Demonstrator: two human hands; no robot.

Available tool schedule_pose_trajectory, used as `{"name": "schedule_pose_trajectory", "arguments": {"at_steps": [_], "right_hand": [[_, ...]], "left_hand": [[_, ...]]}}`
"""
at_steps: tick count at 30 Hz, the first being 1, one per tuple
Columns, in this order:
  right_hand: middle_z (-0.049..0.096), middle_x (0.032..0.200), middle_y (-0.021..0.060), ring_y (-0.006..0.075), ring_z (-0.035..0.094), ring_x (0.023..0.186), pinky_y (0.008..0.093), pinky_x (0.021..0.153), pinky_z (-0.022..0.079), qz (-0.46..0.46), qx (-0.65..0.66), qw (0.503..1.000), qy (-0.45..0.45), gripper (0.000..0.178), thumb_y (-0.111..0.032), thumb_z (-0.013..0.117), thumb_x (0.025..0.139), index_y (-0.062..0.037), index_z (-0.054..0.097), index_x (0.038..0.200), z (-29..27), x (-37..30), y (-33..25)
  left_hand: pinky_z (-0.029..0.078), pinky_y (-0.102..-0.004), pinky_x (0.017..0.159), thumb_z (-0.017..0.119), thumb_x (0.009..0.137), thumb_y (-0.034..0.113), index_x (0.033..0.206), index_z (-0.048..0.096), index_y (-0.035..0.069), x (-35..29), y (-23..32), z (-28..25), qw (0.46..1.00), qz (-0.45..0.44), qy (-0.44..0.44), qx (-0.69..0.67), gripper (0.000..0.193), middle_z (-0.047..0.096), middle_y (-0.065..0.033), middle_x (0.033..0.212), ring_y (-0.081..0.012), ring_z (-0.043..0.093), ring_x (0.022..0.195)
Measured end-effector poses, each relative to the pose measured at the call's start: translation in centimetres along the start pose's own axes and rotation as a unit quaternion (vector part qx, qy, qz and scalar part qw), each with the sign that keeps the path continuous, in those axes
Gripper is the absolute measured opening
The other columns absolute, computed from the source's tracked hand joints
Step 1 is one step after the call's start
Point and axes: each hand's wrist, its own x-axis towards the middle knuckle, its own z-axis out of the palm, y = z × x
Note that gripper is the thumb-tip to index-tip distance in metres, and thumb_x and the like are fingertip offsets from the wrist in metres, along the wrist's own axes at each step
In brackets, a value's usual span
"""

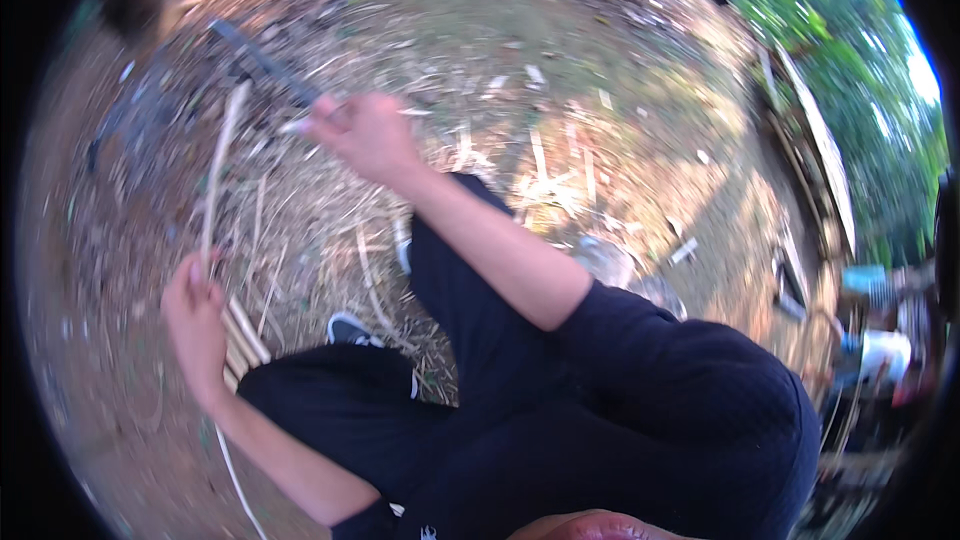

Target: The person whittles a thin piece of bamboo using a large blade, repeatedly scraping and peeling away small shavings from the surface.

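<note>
My left hand [195, 315] grips a long thin pale strip [215, 170], likely bamboo or cane, that rises up and bends toward the upper middle. My right hand [365, 135] is raised above it and holds a long dark blade [265, 65] by the handle, the blade pointing up and left, near the top of the strip. The picture is blurred by motion. I sit on the ground in dark trousers [480, 340], with a dark shoe [350, 328] showing between my arms. A bundle of pale split sticks [243, 340] lies beside my left hand.
Bare brown earth is littered with pale shavings and strips [545, 180]. A wooden fence or frame [815, 155] runs along the right with green leaves behind. At the far right edge, blurred figures and objects [880, 340] stand.
</note>
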Motion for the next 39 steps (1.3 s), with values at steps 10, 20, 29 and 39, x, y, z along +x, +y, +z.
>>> {"name": "schedule_pose_trajectory", "arguments": {"at_steps": [10, 20, 29, 39], "right_hand": [[0.046, 0.049, 0.0054, 0.0181, 0.048, 0.041, 0.0404, 0.045, 0.049, 0.267, 0.472, 0.835, -0.089, 0.052, -0.039, 0.047, 0.103, -0.0057, 0.046, 0.064, -1.8, -2.2, 0.7], [0.051, 0.058, 0.0131, 0.0248, 0.053, 0.041, 0.0422, 0.036, 0.041, 0.382, 0.681, 0.625, -0.014, 0.030, -0.017, 0.038, 0.101, 0.0034, 0.050, 0.083, 5.4, -0.8, 4.6], [0.059, 0.065, 0.0115, 0.0249, 0.059, 0.059, 0.0477, 0.053, 0.048, 0.308, 0.692, 0.639, -0.134, 0.041, -0.029, 0.036, 0.099, -0.0011, 0.057, 0.077, 0.0, -4.5, 7.0], [0.072, 0.086, 0.0185, 0.0245, 0.072, 0.082, 0.0396, 0.075, 0.057, 0.179, 0.356, 0.888, -0.231, 0.048, -0.037, 0.036, 0.105, 0.0017, 0.065, 0.107, -17.8, -16.0, 7.1]], "left_hand": [[0.029, -0.0234, 0.059, 0.038, 0.110, 0.022, 0.109, 0.065, 0.001, 1.5, 2.4, 3.6, 0.998, 0.066, 0.021, -0.013, 0.034, 0.036, 0.0041, 0.070, -0.0058, 0.033, 0.064], [0.042, -0.0331, 0.072, 0.050, 0.106, 0.034, 0.093, 0.050, -0.006, 0.7, 8.8, 9.8, 0.983, 0.157, -0.066, 0.075, 0.043, 0.051, -0.0109, 0.078, -0.0192, 0.042, 0.075], [0.050, -0.0411, 0.087, 0.068, 0.092, 0.048, 0.123, 0.061, -0.003, -2.5, 15.3, 16.3, 0.943, 0.254, -0.036, 0.210, 0.060, 0.068, -0.0209, 0.110, -0.0301, 0.065, 0.100], [0.054, -0.0328, 0.081, 0.060, 0.101, 0.020, 0.113, 0.069, -0.005, -6.2, 19.1, 20.2, 0.912, 0.387, -0.133, 0.001, 0.029, 0.074, -0.0137, 0.103, -0.0217, 0.070, 0.091]]}}
